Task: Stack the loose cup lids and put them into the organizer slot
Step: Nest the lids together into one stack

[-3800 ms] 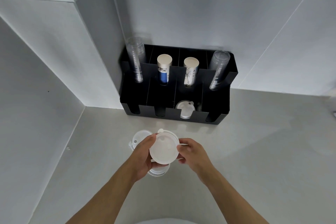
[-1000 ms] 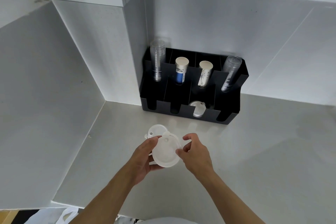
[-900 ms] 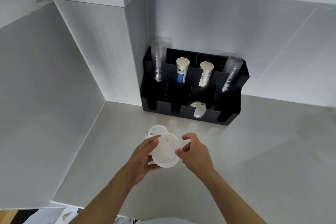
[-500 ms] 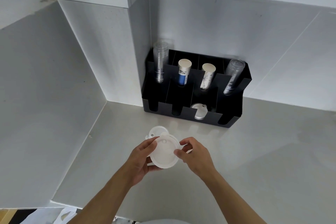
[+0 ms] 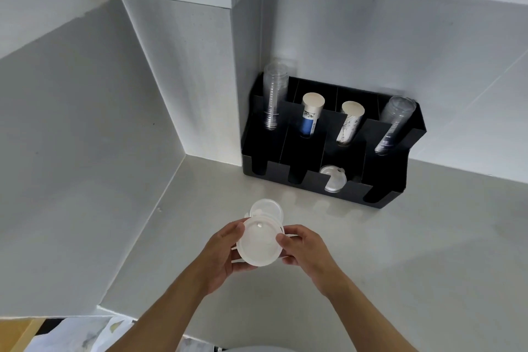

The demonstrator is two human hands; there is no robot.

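I hold a stack of white round cup lids [image 5: 258, 246] above the counter, between both hands. My left hand [image 5: 221, 257] grips its left edge and underside. My right hand [image 5: 307, 250] pinches its right edge. One more white lid [image 5: 267, 208] lies on the counter just beyond the stack, partly hidden by it. The black organizer [image 5: 400, 180] stands against the back wall. A white lid [image 5: 333, 180] sits upright in its third front slot from the left.
The organizer's back row holds two stacks of clear plastic cups [image 5: 273, 94] at the ends and two paper cup stacks [image 5: 311, 114] between them. A white wall corner [image 5: 183, 94] juts out on the left. White papers [image 5: 85, 334] lie below the counter's front edge.
The camera view has shifted slightly, so the organizer sits a little lower and to the right. Both hands keep the lid stack, my right fingers now closer on its edge.
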